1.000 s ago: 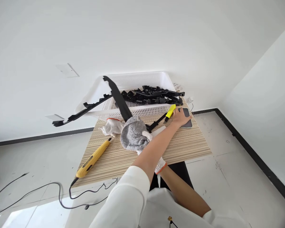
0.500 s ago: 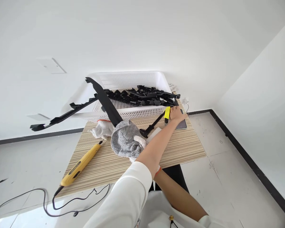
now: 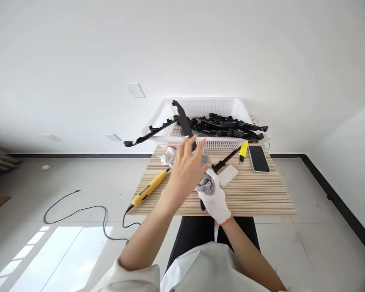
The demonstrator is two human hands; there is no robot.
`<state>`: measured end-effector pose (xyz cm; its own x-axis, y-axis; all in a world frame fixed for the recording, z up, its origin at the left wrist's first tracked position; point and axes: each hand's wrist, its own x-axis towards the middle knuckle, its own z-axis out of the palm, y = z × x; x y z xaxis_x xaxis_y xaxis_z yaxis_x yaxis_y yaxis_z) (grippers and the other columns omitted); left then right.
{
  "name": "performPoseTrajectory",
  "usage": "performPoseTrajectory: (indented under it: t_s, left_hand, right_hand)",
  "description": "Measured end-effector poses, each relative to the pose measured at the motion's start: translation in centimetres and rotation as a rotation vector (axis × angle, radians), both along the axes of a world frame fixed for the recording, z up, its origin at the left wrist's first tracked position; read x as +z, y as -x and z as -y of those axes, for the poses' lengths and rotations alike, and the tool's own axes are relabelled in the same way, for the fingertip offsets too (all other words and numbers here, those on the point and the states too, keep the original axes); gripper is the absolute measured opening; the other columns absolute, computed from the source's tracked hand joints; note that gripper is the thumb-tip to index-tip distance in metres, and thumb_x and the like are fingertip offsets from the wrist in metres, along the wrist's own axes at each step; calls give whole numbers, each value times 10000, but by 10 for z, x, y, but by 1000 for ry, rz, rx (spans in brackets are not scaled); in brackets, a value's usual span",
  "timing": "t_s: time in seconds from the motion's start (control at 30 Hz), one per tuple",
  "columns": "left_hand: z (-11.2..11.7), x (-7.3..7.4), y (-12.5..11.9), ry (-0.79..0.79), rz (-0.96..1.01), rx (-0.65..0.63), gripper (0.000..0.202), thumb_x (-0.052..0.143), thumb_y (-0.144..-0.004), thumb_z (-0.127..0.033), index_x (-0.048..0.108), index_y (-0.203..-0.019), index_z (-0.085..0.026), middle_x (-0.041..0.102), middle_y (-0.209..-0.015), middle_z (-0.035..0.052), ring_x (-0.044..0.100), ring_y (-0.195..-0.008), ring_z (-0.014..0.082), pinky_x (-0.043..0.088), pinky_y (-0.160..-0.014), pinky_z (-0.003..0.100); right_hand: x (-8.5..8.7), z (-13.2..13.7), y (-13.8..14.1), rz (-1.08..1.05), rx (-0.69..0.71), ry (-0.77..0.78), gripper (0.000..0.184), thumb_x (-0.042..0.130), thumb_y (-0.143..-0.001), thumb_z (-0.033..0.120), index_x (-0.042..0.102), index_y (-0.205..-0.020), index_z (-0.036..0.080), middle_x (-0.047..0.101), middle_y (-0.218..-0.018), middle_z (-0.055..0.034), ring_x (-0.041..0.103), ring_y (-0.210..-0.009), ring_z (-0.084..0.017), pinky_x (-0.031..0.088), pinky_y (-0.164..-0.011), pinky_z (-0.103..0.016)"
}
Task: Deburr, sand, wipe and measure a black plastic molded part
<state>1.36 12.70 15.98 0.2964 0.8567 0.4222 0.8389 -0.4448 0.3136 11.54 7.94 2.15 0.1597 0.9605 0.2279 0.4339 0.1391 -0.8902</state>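
My left hand (image 3: pixel 187 164), bare, is over a long black plastic trim strip (image 3: pixel 184 119), its fingers spread and partly covering the strip. I cannot tell whether they touch it. In a white knit glove with an orange cuff, my right hand (image 3: pixel 214 198) grips a bunched grey cloth (image 3: pixel 206 184), which lies around the strip's lower end. That end is mostly hidden by the cloth and my left hand. The strip slants up and away toward the basket.
A white plastic basket (image 3: pixel 200 141) behind holds several black strips (image 3: pixel 228 125); one pokes out left. On the striped table (image 3: pixel 255 198) are a yellow corded tool (image 3: pixel 150 187), another white glove (image 3: pixel 168 155), a white flat piece (image 3: pixel 228 175), a yellow-and-black object (image 3: pixel 243 151) and a phone (image 3: pixel 259 158).
My left hand has moved from beside the phone and the yellow-and-black object back left, over the black strip. My right hand keeps the grey cloth. The view has turned left.
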Motion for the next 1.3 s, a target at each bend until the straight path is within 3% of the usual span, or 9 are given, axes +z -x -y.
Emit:
performPoseTrajectory:
  t_s: [0.1,0.27,0.43,0.57,0.67,0.9,1.07,1.17,1.3]
  left_hand:
    - [-21,-27,46,103,45,141,460,715,-846,-355,594,-1286,-301,513,-1336,113,435,-1293,360,456,-1010,538]
    - [-59,-40,44,47,253,112,210,507,-974,-287,671,-1093,-234,624,-954,64,633,-789,193,538,-792,359]
    - [-51,-40,15,-198,255,255,413,445,-980,-244,504,-1386,-195,566,-1327,162,562,-1219,287,489,-1002,447]
    - [-26,-66,-2,-67,-4,69,534,376,-986,-273,369,-1504,-142,357,-1579,155,256,-1492,311,288,-1192,519]
    - [-37,-73,-4,-40,-35,109,584,284,-998,-286,267,-1548,-91,187,-1646,146,104,-1532,287,153,-1238,517]
    - [-155,-23,15,-46,176,243,621,333,-995,-427,293,-1537,-126,209,-1646,116,67,-1537,269,47,-1253,476]
    - [-234,-5,32,115,678,363,540,655,-857,-328,515,-1318,-84,474,-1454,258,372,-1425,374,327,-1144,532]
    - [-253,2,35,118,914,406,208,616,-893,-329,624,-958,-131,686,-1060,200,599,-1182,337,494,-949,463]
    - [-250,24,38,94,1059,335,345,505,-963,-462,549,-744,-200,663,-777,88,674,-926,228,533,-726,315]
  right_hand:
    - [-2,-1,7,-63,10,-17,675,682,-827,316,417,-1446,272,651,-1259,-61,662,-1086,-216,571,-890,-354]
    - [6,-1,4,-73,-32,87,823,693,-778,357,339,-1510,231,703,-1152,-82,717,-927,-251,573,-794,-365]
    - [15,1,1,-54,-3,172,716,648,-821,408,407,-1474,239,711,-1142,-79,689,-1045,-275,528,-897,-393]
    - [15,0,3,-74,4,176,537,672,-789,364,546,-1298,248,713,-1135,-59,673,-1059,-255,519,-897,-371]
    - [16,-1,3,-46,1,216,516,659,-802,393,554,-1279,228,716,-1085,-72,676,-1030,-271,515,-874,-383]
    - [22,2,5,5,-27,203,575,609,-849,440,505,-1363,203,691,-1119,-92,660,-1046,-273,517,-882,-399]
    - [22,1,8,78,-66,167,452,619,-842,390,584,-1260,221,685,-1154,-81,661,-1053,-273,522,-883,-387]
    - [20,1,9,103,-75,163,468,602,-862,403,565,-1290,217,683,-1182,-82,664,-1066,-280,520,-899,-395]
    - [19,2,9,129,-69,149,498,590,-879,419,539,-1335,226,668,-1243,-81,670,-1063,-287,522,-899,-402]
